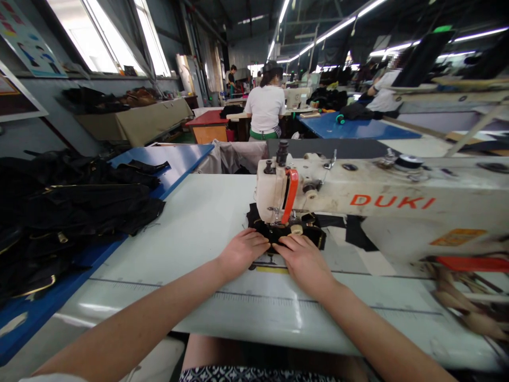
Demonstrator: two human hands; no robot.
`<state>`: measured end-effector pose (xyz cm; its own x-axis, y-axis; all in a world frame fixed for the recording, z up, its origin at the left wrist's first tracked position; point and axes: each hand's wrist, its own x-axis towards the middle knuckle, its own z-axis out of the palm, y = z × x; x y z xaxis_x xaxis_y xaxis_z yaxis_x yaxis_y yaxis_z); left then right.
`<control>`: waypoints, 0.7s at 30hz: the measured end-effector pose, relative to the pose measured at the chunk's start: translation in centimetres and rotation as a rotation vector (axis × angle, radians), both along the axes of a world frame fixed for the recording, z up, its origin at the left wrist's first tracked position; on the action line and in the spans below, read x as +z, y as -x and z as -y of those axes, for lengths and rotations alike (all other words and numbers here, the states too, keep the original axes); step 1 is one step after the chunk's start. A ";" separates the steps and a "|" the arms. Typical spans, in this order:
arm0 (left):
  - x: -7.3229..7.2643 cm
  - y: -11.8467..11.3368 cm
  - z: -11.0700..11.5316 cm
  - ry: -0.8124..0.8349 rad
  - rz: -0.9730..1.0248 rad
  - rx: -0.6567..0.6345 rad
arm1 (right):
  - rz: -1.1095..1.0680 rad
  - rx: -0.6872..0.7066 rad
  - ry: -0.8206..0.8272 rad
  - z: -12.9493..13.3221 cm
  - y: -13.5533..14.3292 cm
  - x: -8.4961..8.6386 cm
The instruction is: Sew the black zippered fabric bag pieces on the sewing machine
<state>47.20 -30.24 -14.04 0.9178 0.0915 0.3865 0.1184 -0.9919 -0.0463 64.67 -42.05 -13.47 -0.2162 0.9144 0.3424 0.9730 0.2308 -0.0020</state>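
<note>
The black cloth [273, 233] lies on the pale table [214, 204], beneath the head of the machine [338, 185]. Its long axis runs roughly left to right, across the line of the forearms, with the right end slightly nearer the person. That end is squarish and carries a short gold strip [321, 242], pointing away from the person; the left end is ragged. The middle is partly hidden by the fingers and machine.

The left hand [244, 249] and right hand [304, 262] rest palm down on its near edge, fingers extended and close together, fingertips almost meeting. Whether either pinches the fabric, I cannot tell.

The table is smooth and glossy, with a printed scale [278, 301]. The machine is worn, cream-painted metal with an orange lever guard [290, 196]. Left, a crumpled black pile [91, 207] with gold zips covers part of a shiny blue table [181, 162].
</note>
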 end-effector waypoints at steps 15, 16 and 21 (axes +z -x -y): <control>-0.1 -1.0 -0.4 0.009 0.033 -0.013 | -0.037 -0.023 -0.028 -0.4 -0.4 -0.3; -0.1 -1.0 -0.4 0.008 0.025 -0.004 | -0.037 -0.023 -0.027 -0.4 -0.4 -0.4; 0.1 -0.9 -0.2 0.000 -0.009 0.039 | -0.037 -0.025 -0.031 -0.4 -0.5 -0.6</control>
